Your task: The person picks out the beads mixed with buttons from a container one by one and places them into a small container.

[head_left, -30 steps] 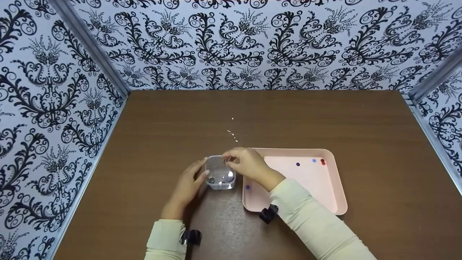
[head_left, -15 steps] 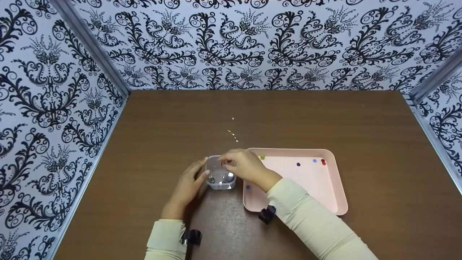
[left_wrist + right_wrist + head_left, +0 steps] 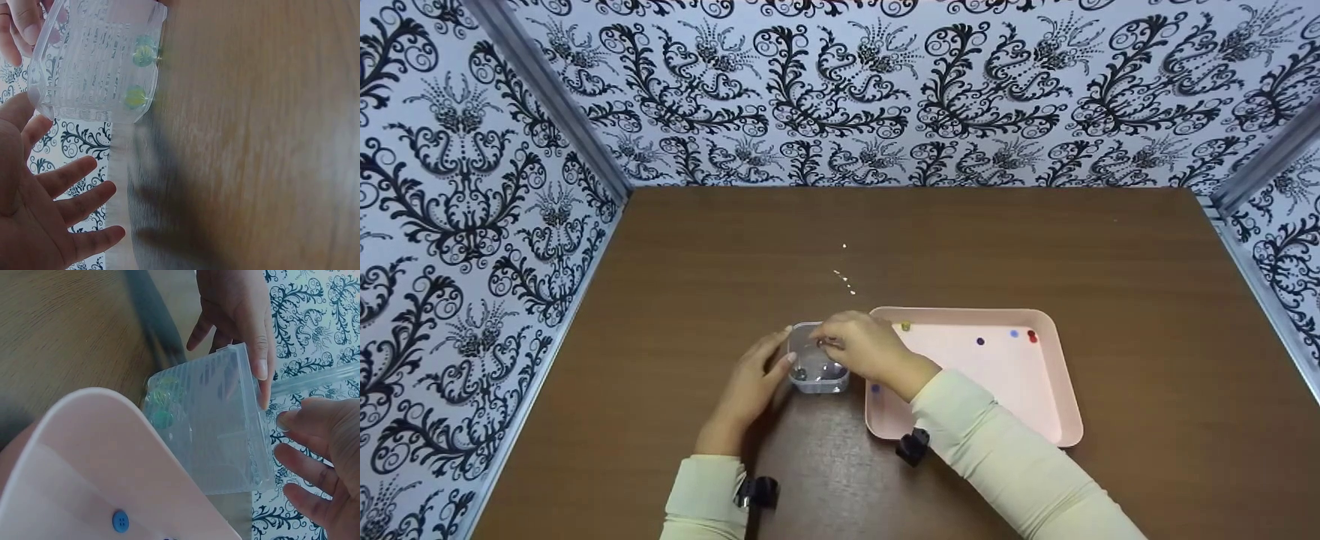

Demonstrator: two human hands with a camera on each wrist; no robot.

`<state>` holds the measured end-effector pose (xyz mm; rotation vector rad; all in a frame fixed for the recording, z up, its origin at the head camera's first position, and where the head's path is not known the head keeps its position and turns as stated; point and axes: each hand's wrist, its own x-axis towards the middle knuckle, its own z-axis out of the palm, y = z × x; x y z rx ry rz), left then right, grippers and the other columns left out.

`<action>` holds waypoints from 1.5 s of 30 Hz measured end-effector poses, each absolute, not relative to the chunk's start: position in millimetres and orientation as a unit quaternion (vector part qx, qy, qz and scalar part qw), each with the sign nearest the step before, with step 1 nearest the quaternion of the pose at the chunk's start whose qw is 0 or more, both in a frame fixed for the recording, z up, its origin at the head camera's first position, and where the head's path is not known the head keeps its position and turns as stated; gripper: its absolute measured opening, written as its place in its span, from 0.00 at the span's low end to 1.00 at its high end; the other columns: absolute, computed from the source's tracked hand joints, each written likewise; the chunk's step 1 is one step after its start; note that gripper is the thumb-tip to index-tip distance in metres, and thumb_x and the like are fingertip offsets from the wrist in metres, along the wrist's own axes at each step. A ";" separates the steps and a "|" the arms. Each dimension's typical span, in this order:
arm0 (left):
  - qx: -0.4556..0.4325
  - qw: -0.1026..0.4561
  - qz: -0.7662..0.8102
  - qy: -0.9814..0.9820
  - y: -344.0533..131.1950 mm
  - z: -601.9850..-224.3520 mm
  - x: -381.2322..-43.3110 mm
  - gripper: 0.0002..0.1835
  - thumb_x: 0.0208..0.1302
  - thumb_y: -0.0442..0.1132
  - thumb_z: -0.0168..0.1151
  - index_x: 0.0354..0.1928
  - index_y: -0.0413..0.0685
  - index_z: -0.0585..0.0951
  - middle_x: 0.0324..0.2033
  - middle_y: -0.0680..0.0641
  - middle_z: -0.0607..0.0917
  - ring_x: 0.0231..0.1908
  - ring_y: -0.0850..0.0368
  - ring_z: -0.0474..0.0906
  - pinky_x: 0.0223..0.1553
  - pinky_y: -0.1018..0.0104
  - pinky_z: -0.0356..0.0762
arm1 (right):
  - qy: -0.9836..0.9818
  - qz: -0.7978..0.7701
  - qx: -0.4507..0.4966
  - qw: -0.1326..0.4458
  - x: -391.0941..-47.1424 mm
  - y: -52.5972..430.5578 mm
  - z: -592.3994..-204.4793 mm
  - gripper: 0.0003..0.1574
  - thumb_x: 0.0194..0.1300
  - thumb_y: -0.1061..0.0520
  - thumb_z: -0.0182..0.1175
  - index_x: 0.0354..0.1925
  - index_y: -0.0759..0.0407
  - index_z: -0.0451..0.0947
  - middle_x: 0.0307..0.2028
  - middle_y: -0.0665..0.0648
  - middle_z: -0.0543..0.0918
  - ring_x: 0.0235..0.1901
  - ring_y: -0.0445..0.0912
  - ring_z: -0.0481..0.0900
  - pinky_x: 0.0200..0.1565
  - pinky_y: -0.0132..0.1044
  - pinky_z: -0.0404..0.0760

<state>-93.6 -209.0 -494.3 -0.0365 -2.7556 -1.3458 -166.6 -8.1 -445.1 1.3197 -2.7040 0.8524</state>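
A small clear plastic container point(image 3: 819, 386) stands left of a pale pink tray point(image 3: 1065, 375). Glassy green-and-yellow marbles point(image 3: 136, 97) lie at its bottom. My left hand point(image 3: 750, 375) touches the container's left side with thumb and index finger, the other fingers spread and straight in the left wrist view. Over the container's right rim, my right hand point(image 3: 862, 345) has its fingers bent inward. A tiny dark spot shows at its fingertips in the head view; whether it is a held thing is unclear. A blue four-hole button point(image 3: 120, 521) lies in the tray.
More small buttons lie in the tray: a dark one point(image 3: 980, 341), a light blue one point(image 3: 1014, 334), red ones point(image 3: 1032, 337) and a yellowish piece point(image 3: 905, 326). White specks point(image 3: 845, 279) mark the brown table point(image 3: 697, 255). Patterned walls point(image 3: 840, 97) stand behind and beside it.
My right hand has shifted slightly left and down over the container, uncovering the yellowish piece in the tray's corner. The left hand, container and tray stay put.
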 end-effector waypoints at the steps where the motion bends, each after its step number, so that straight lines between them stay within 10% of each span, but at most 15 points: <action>1: -0.011 0.037 -0.439 -0.898 -208.9 -494.2 -93.6 0.25 0.70 0.44 0.57 0.66 0.46 0.72 0.63 0.36 0.73 0.65 0.38 0.65 0.67 0.43 0.58 | -0.863 0.271 0.426 0.009 -166.6 -8.3 -445.7 0.11 0.63 0.59 0.63 0.44 0.52 0.86 0.42 0.50 0.87 0.46 0.48 0.82 0.46 0.43 0.81; 32: 0.005 0.025 -0.442 -0.896 -208.6 -492.5 -92.5 0.25 0.70 0.45 0.57 0.66 0.49 0.72 0.64 0.38 0.72 0.67 0.39 0.63 0.68 0.43 0.56 | -0.847 0.192 0.490 0.081 -164.1 -11.4 -450.9 0.10 0.61 0.58 0.65 0.42 0.52 0.86 0.39 0.50 0.87 0.41 0.46 0.83 0.45 0.42 0.81; 45: -0.006 0.027 -0.439 -0.898 -208.9 -492.7 -94.1 0.25 0.70 0.44 0.57 0.65 0.43 0.72 0.63 0.35 0.72 0.66 0.38 0.63 0.67 0.42 0.57 | -0.863 0.234 0.446 0.038 -165.9 -6.5 -447.3 0.37 0.56 0.47 0.70 0.63 0.49 0.73 0.64 0.55 0.72 0.64 0.53 0.69 0.62 0.52 0.69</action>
